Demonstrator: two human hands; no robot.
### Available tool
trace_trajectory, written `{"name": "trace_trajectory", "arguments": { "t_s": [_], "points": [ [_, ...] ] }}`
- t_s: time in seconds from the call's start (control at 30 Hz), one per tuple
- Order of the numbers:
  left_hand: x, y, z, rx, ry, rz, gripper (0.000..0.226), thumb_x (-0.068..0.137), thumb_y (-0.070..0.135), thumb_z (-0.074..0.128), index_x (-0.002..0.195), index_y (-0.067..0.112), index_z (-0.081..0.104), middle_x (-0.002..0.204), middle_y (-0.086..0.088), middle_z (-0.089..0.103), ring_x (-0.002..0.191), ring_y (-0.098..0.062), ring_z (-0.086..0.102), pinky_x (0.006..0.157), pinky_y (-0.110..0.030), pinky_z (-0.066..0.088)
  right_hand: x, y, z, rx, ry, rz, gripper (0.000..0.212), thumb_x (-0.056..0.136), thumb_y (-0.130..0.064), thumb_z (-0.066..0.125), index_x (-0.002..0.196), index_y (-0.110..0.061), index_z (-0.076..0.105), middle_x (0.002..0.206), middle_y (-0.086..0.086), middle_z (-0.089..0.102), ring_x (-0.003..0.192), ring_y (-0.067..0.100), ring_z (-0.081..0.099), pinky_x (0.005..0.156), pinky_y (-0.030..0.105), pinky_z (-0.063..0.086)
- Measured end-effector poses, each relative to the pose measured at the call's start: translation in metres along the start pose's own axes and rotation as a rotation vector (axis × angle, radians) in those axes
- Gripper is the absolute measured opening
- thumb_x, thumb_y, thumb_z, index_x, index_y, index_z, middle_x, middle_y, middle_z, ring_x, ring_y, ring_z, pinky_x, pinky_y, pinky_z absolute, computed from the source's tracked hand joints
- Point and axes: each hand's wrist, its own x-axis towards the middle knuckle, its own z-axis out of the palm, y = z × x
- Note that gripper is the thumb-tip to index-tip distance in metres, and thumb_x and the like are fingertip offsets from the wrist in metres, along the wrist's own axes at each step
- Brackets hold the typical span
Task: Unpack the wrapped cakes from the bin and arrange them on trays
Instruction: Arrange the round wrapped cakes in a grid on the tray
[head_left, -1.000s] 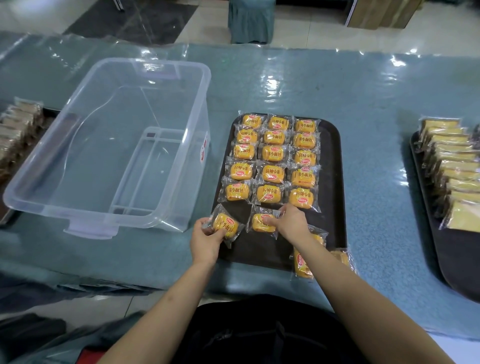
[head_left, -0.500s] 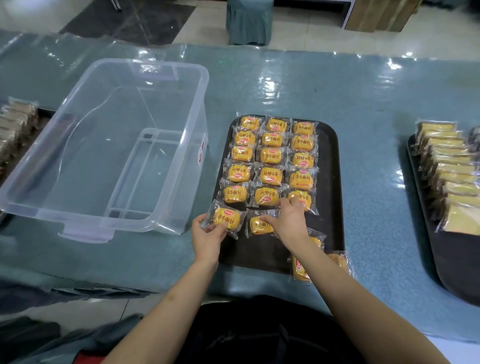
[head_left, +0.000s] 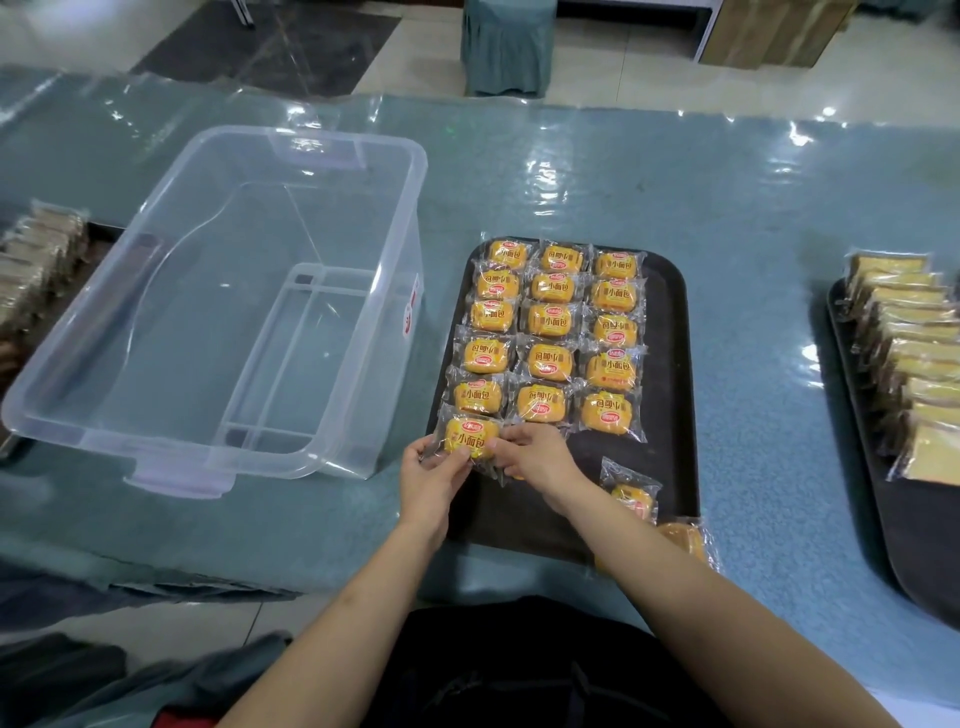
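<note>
While my hands, left hand (head_left: 434, 475) and right hand (head_left: 540, 457), pinch one wrapped cake (head_left: 470, 439), at the dark tray's (head_left: 670, 415) near-left corner, clear bin (head_left: 218, 306) left of it.

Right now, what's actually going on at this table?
A person is laying wrapped yellow cakes in rows on the dark tray. Both hands, left hand and right hand, pinch one wrapped cake at the tray's near left corner, starting a sixth row under five full rows of three. The clear bin beside it looks empty. Two more loose cakes lie by the tray's near right edge, waiting.
</note>
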Motion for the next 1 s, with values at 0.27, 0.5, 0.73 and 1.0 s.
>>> {"name": "trace_trajectory", "arguments": {
  "t_s": [0.27, 0.5, 0.73, 1.0],
  "points": [
    [0.023, 0.007, -0.015, 0.616, 0.215, 0.159, 0.023, 0.096, 0.036, 0.072, 0.102, 0.015, 0.065, 0.099, 0.001, 0.070, 0.094, -0.018, 0.066, 0.082, -0.032, 0.050, 0.009, -0.007, 0.007, -0.169, 0.026, -0.008, 0.008, 0.096, -0.027, 0.076, 0.094, -0.020, 0.075, 0.091, 0.006, 0.079, 0.087, 0.022, 0.077, 0.087, 0.044, 0.064],
    [0.038, 0.013, -0.015, 0.908, 0.207, 0.208, 0.020, 0.095, 0.038, 0.074, 0.093, 0.019, 0.065, 0.088, 0.003, 0.070, 0.085, -0.017, 0.067, 0.075, -0.033, 0.051, 0.020, -0.009, 0.010, -0.381, 0.081, 0.029, 0.018, 0.096, -0.028, 0.076, 0.089, -0.012, 0.076, 0.071, 0.004, 0.075, 0.061, 0.013, 0.072, 0.074, 0.036, 0.064],
    [0.042, 0.011, -0.016, 1.005, 0.184, 0.203, 0.015, 0.096, 0.035, 0.072, 0.094, 0.022, 0.065, 0.090, 0.002, 0.070, 0.087, -0.019, 0.067, 0.081, -0.037, 0.056, 0.023, 0.000, 0.010, -0.491, 0.197, 0.053, 0.029, 0.099, -0.020, 0.069, 0.073, -0.011, 0.074, 0.060, 0.004, 0.071, 0.054, 0.014, 0.071, 0.071, 0.038, 0.065],
    [0.047, 0.009, -0.019, 0.985, 0.204, 0.140, 0.021, 0.105, 0.034, 0.058, 0.098, 0.017, 0.069, 0.095, -0.004, 0.072, 0.091, -0.025, 0.066, 0.079, -0.033, 0.047, 0.025, -0.008, 0.012, -0.652, 0.251, 0.097, 0.030, 0.100, -0.032, 0.062, 0.076, -0.016, 0.070, 0.071, 0.002, 0.069, 0.069, 0.021, 0.071, 0.066, 0.034, 0.060]
  ]
}}
